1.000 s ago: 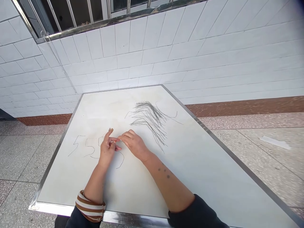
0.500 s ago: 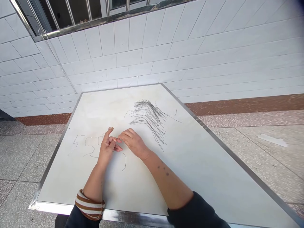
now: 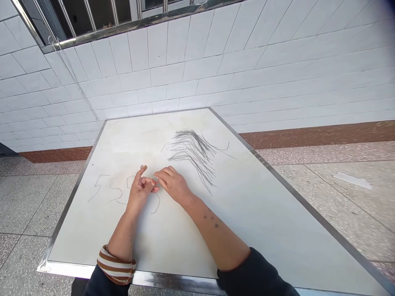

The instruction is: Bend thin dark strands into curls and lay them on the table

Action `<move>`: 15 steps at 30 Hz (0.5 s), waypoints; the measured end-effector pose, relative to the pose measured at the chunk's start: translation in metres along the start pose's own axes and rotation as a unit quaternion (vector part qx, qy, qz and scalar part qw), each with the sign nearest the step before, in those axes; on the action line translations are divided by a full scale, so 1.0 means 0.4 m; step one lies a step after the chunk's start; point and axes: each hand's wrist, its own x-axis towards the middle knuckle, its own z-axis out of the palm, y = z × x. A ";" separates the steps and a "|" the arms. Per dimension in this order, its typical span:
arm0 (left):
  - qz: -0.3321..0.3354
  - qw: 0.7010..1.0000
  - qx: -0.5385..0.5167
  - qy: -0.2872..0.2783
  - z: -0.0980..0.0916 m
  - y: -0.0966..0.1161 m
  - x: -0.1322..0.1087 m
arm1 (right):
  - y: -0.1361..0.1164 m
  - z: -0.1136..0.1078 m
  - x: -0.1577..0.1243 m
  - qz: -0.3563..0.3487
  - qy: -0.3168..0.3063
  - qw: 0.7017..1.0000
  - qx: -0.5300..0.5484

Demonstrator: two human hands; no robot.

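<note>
My left hand (image 3: 138,192) and my right hand (image 3: 175,184) meet above the white table, fingertips almost touching. Between them is a thin dark wire (image 3: 159,202), whose curved tail hangs below the left fingers. Thumb and finger of the left hand pinch it, while its other fingers stick up. The right fingertips close on the upper part of the same wire, which is partly hidden. To the left lie thin wires bent like the figure 5 (image 3: 98,186), the rightmost partly covered by my left hand. Beyond my right hand spreads a loose bundle of dark wires (image 3: 197,144).
The white tabletop (image 3: 265,230) has a metal edge (image 3: 173,282) close to my body. Behind it rises a white tiled wall (image 3: 173,53) with a barred window (image 3: 101,18). A white strip (image 3: 352,180) lies on the floor at right.
The hanging tail of the wire has swung left and slightly up, and its curve has changed. Both hands stay nearly in place, with a small shift of the fingers.
</note>
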 end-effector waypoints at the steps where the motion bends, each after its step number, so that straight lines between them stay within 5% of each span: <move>1: 0.001 1.000 0.007 0.003 -0.001 -0.001 0.000 | 0.001 -0.001 0.000 0.003 0.002 1.000 0.002; 9: 0.003 1.000 0.019 0.022 -0.001 -0.003 -0.001 | -0.005 -0.004 0.001 -0.015 -0.040 0.999 -0.007; 15: -0.012 1.000 -0.023 0.015 0.002 -0.014 0.005 | -0.026 0.004 -0.001 0.066 -0.020 0.997 0.017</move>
